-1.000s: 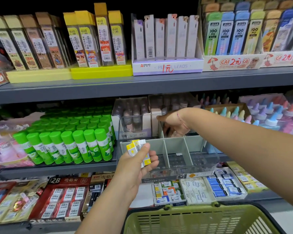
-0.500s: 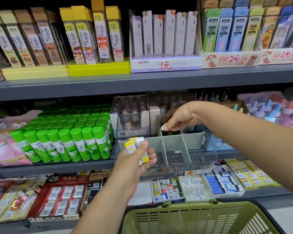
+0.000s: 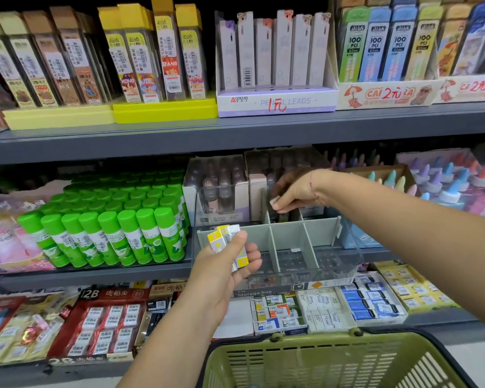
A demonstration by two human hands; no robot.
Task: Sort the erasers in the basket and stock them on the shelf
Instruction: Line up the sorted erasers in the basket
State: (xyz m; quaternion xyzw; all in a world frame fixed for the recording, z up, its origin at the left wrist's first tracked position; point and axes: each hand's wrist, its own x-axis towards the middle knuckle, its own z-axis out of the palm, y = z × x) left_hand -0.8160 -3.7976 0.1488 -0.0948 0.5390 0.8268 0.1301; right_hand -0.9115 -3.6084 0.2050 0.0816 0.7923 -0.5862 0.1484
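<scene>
1. White and lilac display carton: printed "PENCIL LEADS". The brand mark at the left looks like "AODEMEI" but is small. "1元" is handwritten over it in red.
2. Green and blue lead tubes: "100 PCS" on each.
3. Cream carton below them: "CAI", with red "2元" written across the print.
4. Yellow-capped cases: "0.5" near the top, "ZANG" on 1, "KONG" on another.
5. Clear organiser: front label reads "Storage box".
6. Red pack: "2B" in white, with Chinese characters beside it.
7. Green glue sticks: print blurred, only "GLUE" partly legible.
</scene>
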